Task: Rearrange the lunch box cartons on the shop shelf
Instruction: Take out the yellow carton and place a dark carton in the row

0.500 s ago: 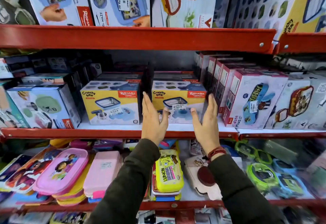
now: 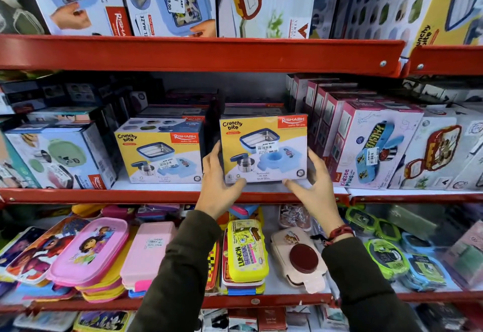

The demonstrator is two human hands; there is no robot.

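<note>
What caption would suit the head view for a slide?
Left hand and right hand grip a yellow Crunchy Bite carton on the red middle shelf.

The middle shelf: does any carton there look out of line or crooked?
Yes. The Crunchy Bite carton held between the left hand and right hand is tipped, top leaning forward, unlike its upright twin carton on the left.

Dark olive long sleeves [image 2: 183,266] cover both arms, with a red thread bracelet [image 2: 339,231] at the right wrist
</note>
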